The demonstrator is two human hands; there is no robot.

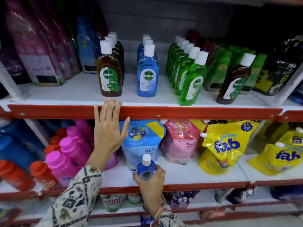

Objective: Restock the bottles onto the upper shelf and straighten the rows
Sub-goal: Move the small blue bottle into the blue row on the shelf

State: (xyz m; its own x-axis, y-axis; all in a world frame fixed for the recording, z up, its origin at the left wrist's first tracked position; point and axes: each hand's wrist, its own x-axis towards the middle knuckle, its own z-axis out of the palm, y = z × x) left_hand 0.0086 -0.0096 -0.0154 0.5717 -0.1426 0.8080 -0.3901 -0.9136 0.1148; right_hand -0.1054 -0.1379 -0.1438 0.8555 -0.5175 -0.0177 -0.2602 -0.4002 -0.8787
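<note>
One small blue bottle (pixel 145 169) stands upright in the right hand (pixel 151 182), gripped low, well below the upper shelf (pixel 147 110). Its blue row (pixel 147 69) lies straight above, far; the left hand (pixel 109 128) rests open-fingered on the shelf edge.

Below we've got yellow fab pouches (pixel 227 145), pink bottles (pixel 68 154), a blue Comfort pouch (pixel 141 141), plus a pink one (pixel 179 141).

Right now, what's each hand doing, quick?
Left hand: open, fingers resting on the red shelf edge, holding nothing.
Right hand: closed around a small blue bottle.
</note>
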